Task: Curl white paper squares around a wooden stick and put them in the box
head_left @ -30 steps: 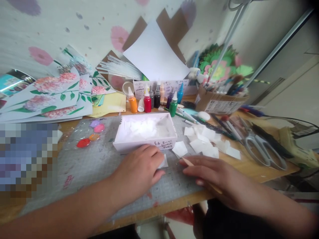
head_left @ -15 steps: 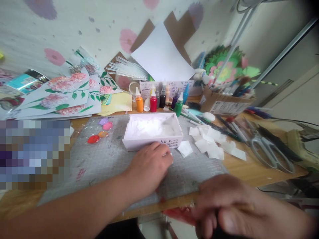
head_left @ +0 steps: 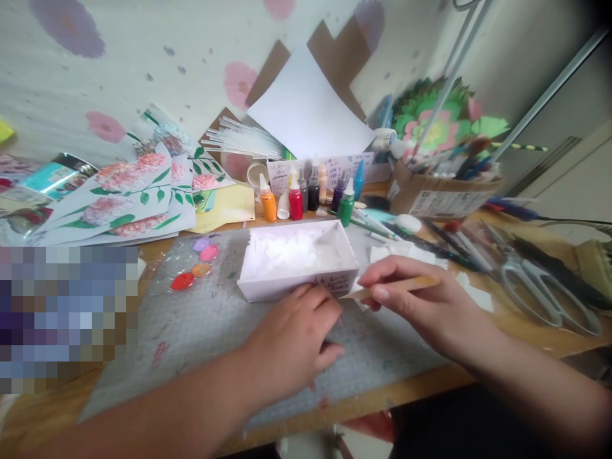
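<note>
My left hand (head_left: 299, 338) lies on the grey cutting mat (head_left: 201, 357) against the front of a white box (head_left: 268, 290). Its thumb is spread from the fingers, and I see nothing in it; the fingertips are partly hidden. White soft-looking material (head_left: 287, 248) fills much of the box. A flat wooden stick (head_left: 423, 282) is pinched between thumb and fingers of my right hand (head_left: 406, 296). Its narrow tip points left, close to the box's front right corner. Behind this hand are cut white paper pieces (head_left: 406, 252), partly covered by it.
Paint blobs (head_left: 183, 281) sit on clear film left of the box. Several bottles, including a green one (head_left: 346, 204), stand behind it. Large scissors (head_left: 535, 287) lie right, below a cardboard box (head_left: 440, 197) of brushes. Flower pictures (head_left: 129, 191) are at the left.
My right hand has risen from below the table edge to beside the box, bringing the wooden stick into clear view. My left hand stays by the box, its thumb now visible and spread.
</note>
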`<action>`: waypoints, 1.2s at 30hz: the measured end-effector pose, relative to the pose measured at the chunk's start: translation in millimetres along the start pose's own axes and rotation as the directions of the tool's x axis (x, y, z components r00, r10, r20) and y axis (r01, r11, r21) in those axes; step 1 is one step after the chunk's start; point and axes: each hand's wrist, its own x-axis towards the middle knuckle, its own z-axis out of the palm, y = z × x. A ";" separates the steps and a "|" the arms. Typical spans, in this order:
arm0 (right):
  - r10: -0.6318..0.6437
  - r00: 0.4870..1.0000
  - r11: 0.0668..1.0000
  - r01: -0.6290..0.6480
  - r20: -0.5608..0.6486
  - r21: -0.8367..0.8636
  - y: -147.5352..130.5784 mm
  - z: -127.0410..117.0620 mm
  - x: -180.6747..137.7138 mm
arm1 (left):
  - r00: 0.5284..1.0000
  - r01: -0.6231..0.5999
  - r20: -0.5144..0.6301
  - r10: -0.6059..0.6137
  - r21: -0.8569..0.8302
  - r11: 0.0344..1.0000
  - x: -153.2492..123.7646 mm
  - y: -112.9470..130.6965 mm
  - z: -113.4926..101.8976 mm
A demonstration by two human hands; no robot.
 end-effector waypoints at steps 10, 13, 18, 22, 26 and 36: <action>0.026 0.999 0.990 -0.030 0.033 0.141 7.5 -9.2 -3.8 | 0.951 0.173 -0.147 -0.271 -0.475 0.863 2.9 1.9 -2.4; -0.047 0.998 0.969 0.035 0.044 0.244 11.4 -6.7 -4.1 | 0.920 0.202 -0.035 -0.391 -0.812 0.548 1.8 4.2 -7.1; -0.138 0.990 0.897 0.138 -0.030 0.420 14.6 -1.0 -0.1 | 0.934 0.126 0.038 -0.355 -0.966 0.226 1.6 3.3 -6.4; -0.170 0.983 0.870 0.180 -0.064 0.459 10.5 1.9 1.0 | 0.936 0.133 0.067 -0.345 -0.976 0.171 -1.5 1.9 -6.8; -0.234 0.972 0.896 0.226 -0.027 0.382 1.8 4.3 2.6 | 0.945 0.122 0.069 -0.319 -0.981 0.151 -3.6 2.1 -9.3; -0.237 0.970 0.931 0.211 0.054 0.299 -10.8 8.8 7.4 | 0.958 0.172 0.123 -0.259 -0.969 0.175 -2.0 2.0 -15.3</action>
